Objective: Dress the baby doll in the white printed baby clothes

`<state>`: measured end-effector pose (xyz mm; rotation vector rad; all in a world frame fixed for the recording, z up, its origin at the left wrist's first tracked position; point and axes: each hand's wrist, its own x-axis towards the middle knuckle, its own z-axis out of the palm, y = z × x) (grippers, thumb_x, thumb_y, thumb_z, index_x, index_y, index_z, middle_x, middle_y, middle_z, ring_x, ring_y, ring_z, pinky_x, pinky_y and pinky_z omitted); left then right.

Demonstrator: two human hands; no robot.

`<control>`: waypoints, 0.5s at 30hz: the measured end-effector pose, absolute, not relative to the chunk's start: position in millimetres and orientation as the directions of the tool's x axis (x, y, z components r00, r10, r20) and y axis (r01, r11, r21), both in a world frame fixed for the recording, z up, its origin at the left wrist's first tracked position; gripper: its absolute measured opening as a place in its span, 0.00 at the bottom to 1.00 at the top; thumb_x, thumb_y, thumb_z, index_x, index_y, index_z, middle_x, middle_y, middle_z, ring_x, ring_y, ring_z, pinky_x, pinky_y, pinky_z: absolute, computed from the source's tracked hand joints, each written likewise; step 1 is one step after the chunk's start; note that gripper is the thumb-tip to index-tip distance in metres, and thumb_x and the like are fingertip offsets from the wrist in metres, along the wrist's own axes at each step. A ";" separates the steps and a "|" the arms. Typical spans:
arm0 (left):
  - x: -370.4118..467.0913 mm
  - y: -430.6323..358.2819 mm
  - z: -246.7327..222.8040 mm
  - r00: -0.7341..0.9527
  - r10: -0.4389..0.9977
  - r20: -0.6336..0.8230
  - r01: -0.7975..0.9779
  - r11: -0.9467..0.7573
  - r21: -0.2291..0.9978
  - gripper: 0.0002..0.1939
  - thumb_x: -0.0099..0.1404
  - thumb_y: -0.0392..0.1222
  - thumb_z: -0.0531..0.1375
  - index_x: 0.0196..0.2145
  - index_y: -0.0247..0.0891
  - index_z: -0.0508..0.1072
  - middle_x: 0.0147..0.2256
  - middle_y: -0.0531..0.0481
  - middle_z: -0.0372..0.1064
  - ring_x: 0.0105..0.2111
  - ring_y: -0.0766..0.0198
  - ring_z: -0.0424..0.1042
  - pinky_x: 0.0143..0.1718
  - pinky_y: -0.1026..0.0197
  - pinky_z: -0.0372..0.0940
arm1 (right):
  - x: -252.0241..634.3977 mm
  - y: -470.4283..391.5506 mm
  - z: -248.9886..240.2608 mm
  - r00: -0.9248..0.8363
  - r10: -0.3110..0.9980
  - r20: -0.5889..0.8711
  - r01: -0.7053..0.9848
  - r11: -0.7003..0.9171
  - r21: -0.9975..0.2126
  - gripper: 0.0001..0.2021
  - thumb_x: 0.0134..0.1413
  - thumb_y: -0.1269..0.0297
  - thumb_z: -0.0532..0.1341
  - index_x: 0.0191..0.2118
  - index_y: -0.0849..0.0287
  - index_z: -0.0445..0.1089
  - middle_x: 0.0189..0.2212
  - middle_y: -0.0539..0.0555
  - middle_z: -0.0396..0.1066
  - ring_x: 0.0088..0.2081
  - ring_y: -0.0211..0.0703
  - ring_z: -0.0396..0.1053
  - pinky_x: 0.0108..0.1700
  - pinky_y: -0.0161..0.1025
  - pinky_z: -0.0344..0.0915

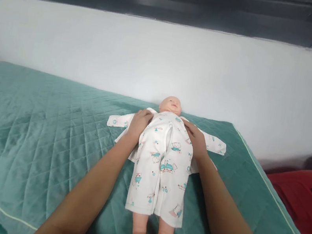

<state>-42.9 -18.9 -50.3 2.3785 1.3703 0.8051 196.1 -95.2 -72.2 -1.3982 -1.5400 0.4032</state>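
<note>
A baby doll lies on its back, head toward the wall and bare feet toward me. White printed trousers lie over its body and legs, the waist near its chin. A white printed top is spread beneath, its sleeves stretched out to both sides. My left hand rests at the upper left edge of the trousers, over the top. At the upper right edge, my right hand touches the trousers with its fingers pointing inward. Whether either hand pinches cloth is hard to tell.
A green quilted cover lies under the doll and spreads far to the left. Behind it stands a white wall below a dark window frame. A red plastic object is beyond the right edge.
</note>
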 end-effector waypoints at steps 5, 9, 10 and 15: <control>-54.2 -41.4 -54.4 0.383 0.867 0.320 0.792 -0.486 0.370 0.12 0.66 0.38 0.54 0.44 0.38 0.74 0.48 0.42 0.71 0.49 0.55 0.67 0.52 0.56 0.60 | 199.2 -109.6 -86.3 0.272 0.856 0.439 0.587 0.214 -0.781 0.17 0.60 0.56 0.54 0.48 0.54 0.75 0.48 0.54 0.75 0.51 0.50 0.70 0.57 0.50 0.62; -61.7 -49.6 -55.4 0.352 0.908 0.226 0.771 -0.419 0.481 0.11 0.64 0.37 0.54 0.42 0.37 0.74 0.44 0.40 0.75 0.44 0.54 0.72 0.47 0.57 0.63 | 204.5 -112.2 -90.1 0.365 0.874 0.320 0.632 0.020 -0.775 0.14 0.53 0.58 0.56 0.40 0.56 0.76 0.40 0.56 0.78 0.44 0.53 0.73 0.49 0.50 0.66; -63.2 -50.2 -54.0 0.355 0.912 0.205 0.748 -0.408 0.523 0.11 0.64 0.37 0.54 0.42 0.36 0.74 0.43 0.40 0.76 0.43 0.53 0.73 0.46 0.57 0.64 | 205.6 -113.0 -89.2 0.352 0.895 0.274 0.626 -0.008 -0.780 0.14 0.52 0.59 0.57 0.39 0.56 0.76 0.40 0.56 0.78 0.43 0.53 0.74 0.47 0.50 0.67; -70.3 -53.2 -37.1 0.433 0.899 0.066 0.578 -0.333 0.745 0.13 0.58 0.34 0.55 0.39 0.33 0.77 0.42 0.42 0.77 0.41 0.54 0.74 0.47 0.57 0.65 | 206.2 -120.4 -79.9 0.205 0.972 0.113 0.500 -0.005 -0.866 0.12 0.49 0.59 0.60 0.36 0.56 0.78 0.37 0.54 0.79 0.41 0.56 0.75 0.41 0.46 0.71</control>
